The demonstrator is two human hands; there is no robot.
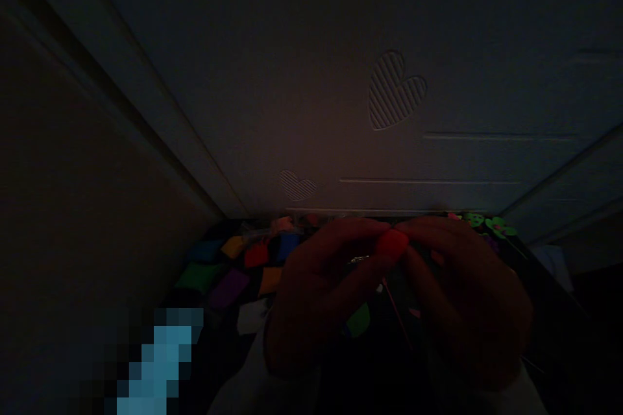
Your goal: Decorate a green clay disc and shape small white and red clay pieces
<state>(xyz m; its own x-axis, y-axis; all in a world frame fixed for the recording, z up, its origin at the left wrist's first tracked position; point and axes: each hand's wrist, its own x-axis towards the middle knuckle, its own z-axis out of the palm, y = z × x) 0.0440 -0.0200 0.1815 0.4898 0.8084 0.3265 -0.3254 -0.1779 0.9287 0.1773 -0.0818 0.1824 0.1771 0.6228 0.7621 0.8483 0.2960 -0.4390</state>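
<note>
Close together in the dim light, my left hand (324, 285) and my right hand (467, 295) both have their fingertips on a small red lump of modelling clay (393, 244). The lump is pinched between thumbs and fingers, above the dark tabletop. Below it, a thin pink stick (398, 314) slants down toward me. A green piece (359, 320) lies under the edge of my left hand. Poor light hides the finer shape of the clay.
Left of my hands lie several coloured packets, among them a purple one (228, 288), a green one (198, 277) and a white one (252, 316). Green flower-like pieces (500, 227) sit at the back right. A pale panel with embossed hearts (395, 92) rises behind the table.
</note>
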